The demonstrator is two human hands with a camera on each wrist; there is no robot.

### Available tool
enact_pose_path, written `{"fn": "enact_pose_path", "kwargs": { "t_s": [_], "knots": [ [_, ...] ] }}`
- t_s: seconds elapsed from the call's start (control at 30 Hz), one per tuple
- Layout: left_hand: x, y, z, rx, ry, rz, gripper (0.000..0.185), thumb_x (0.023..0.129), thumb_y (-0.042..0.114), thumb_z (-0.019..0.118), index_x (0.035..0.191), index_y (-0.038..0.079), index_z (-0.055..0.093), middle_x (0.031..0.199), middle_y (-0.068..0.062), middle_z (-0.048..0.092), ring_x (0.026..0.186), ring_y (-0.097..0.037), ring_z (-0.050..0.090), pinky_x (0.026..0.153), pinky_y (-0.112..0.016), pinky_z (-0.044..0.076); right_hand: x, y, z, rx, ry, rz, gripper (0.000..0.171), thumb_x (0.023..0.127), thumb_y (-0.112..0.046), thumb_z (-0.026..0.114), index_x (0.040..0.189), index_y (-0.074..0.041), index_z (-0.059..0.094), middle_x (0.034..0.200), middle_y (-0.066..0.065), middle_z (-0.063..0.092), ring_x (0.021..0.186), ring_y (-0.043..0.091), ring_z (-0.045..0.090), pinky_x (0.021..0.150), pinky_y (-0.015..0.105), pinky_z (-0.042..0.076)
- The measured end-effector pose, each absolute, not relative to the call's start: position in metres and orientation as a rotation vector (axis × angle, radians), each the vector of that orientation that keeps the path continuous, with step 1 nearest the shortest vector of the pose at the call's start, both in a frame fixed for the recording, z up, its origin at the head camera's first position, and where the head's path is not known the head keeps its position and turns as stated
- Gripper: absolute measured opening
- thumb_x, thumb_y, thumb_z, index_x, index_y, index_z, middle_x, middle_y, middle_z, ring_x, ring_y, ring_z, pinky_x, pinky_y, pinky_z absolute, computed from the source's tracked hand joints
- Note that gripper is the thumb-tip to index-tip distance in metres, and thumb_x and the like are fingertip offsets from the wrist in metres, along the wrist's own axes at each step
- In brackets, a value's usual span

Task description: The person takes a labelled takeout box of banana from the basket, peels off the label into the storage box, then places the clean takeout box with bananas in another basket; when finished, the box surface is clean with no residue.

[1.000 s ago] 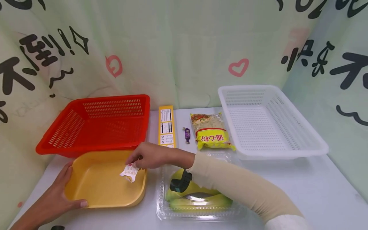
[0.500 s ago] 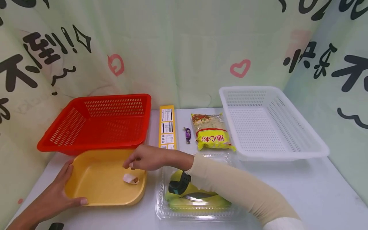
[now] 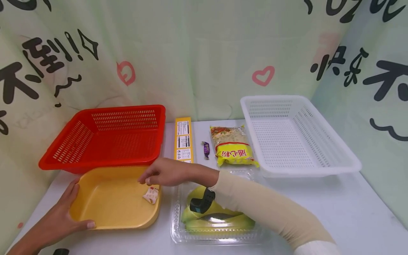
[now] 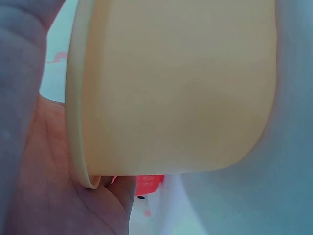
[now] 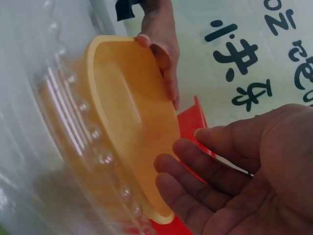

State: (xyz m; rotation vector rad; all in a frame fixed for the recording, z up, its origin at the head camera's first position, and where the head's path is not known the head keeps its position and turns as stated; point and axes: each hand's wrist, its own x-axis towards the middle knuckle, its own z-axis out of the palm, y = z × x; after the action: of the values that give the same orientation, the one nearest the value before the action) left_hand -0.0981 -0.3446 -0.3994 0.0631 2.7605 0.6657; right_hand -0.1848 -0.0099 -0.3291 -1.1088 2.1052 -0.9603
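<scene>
My left hand (image 3: 63, 212) grips the left end of a yellow plastic basin (image 3: 111, 198), thumb at its front edge and fingers at its far side. A small white-and-pink wrapped packet (image 3: 151, 195) lies inside the basin, against its right wall. Just above that packet hovers my right hand (image 3: 167, 172), over the basin's right rim with nothing in its fingers. In the right wrist view, the fingers (image 5: 215, 166) are loosely bent and the thumb stands apart from them. The packet does not show in either wrist view.
A red basket (image 3: 127, 141) stands behind the basin, and a white basket (image 3: 287, 141) at the back right. Between them are a yellow box (image 3: 183, 140), a purple-wrapped candy (image 3: 206, 150) and a pasta bag (image 3: 234, 147). Bananas (image 3: 220, 225) fill a clear clamshell container (image 3: 178, 235) under the right forearm.
The right hand has let go of the packet, which dropped into the basin and came to lie by its right wall. The left hand keeps its hold.
</scene>
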Motion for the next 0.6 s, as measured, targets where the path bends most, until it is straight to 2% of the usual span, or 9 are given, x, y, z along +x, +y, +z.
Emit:
{"fn": "enact_pose_path", "kwargs": {
  "t_s": [0.33, 0.6],
  "knots": [
    [-0.100, -0.342, -0.397, 0.009, 2.718, 0.657, 0.139, 0.072, 0.059, 0.076, 0.147, 0.003, -0.025, 0.150, -0.033, 0.001, 0.112, -0.048, 0.036, 0.093, -0.066, 0.040, -0.187, 0.010, -0.322, -1.136, 2.087, -1.071, 0.031, 0.098, -0.005, 0.054, 0.127, 0.000, 0.063, 0.115, 0.004, 0.069, 0.098, 0.002, 0.061, 0.084, 0.017, 0.050],
    [-0.100, -0.342, -0.398, 0.003, 2.731, 0.620, 0.140, 0.070, 0.061, 0.077, 0.147, 0.000, -0.024, 0.150, -0.034, -0.001, 0.113, -0.050, 0.035, 0.094, -0.067, 0.038, -0.185, 0.035, -0.312, -1.094, 2.115, -1.117, 0.032, 0.098, -0.005, 0.052, 0.128, -0.005, 0.063, 0.115, -0.001, 0.068, 0.097, 0.004, 0.062, 0.084, 0.022, 0.052]
  ]
}}
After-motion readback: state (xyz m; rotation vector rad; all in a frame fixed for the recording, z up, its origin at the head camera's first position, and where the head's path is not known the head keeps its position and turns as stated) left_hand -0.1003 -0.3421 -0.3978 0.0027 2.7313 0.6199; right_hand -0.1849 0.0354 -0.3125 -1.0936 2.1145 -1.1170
